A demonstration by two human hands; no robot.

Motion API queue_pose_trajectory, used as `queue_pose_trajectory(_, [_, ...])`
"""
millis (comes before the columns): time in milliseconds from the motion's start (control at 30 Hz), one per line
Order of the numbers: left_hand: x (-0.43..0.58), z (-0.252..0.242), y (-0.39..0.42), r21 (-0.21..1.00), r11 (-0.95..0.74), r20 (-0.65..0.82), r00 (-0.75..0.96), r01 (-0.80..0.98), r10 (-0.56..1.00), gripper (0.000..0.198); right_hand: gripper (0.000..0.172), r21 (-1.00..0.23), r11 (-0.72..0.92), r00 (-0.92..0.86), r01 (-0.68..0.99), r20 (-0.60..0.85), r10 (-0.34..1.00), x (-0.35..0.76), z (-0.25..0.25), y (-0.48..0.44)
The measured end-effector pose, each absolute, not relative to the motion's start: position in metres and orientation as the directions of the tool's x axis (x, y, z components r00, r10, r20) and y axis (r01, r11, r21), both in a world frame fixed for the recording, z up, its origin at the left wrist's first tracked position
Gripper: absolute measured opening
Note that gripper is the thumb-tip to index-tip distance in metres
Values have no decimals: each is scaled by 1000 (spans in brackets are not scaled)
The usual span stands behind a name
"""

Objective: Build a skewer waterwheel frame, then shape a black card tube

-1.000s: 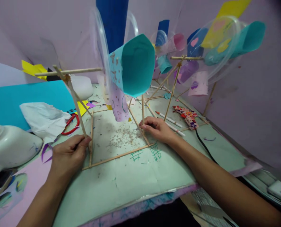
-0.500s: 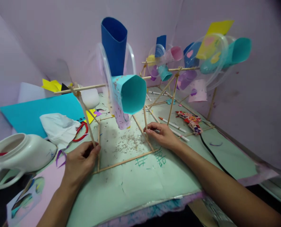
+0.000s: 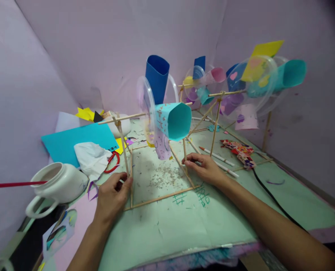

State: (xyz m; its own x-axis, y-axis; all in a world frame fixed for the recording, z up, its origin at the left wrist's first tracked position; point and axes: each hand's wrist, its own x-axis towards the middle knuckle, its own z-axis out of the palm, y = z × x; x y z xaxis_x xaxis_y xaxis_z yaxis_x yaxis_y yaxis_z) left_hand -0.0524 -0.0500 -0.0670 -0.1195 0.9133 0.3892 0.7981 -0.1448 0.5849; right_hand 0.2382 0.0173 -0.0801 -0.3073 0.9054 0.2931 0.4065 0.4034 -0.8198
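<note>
My left hand (image 3: 113, 195) is closed, its thumb and fingertips pinching a thin wooden stick (image 3: 124, 150), the left upright of a stick frame. Across the frame, my right hand (image 3: 203, 168) pinches another wooden stick (image 3: 185, 148) on the right side. Between the hands, the frame's base stick (image 3: 163, 196) lies on the green sheet. Above it a wheel of clear plastic discs (image 3: 149, 98) hangs on an axle stick (image 3: 122, 118). It carries a dark blue paper tube (image 3: 157, 84), a teal paper tube (image 3: 170, 120) and a pale purple tube (image 3: 162, 146).
Two similar wheel models stand at the back right, one with a yellow paper piece (image 3: 264, 56). A patterned glue gun (image 3: 239, 150) with a black cord lies right, near white pens (image 3: 218, 156). Left are a white mug (image 3: 62, 184), crumpled tissue (image 3: 92, 160), red-handled scissors (image 3: 114, 163) and teal sheet (image 3: 77, 139).
The view has shifted, so everything sits further right and the wheel appears lower and smaller. Both hands keep their pinch on the same sticks.
</note>
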Motion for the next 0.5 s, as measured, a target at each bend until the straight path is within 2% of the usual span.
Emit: queue_pose_trajectory(500, [-49,-69,-49,688,-101,306,-161,719,938,25,25,-859,358,-245,367,282,928,231,-86,20])
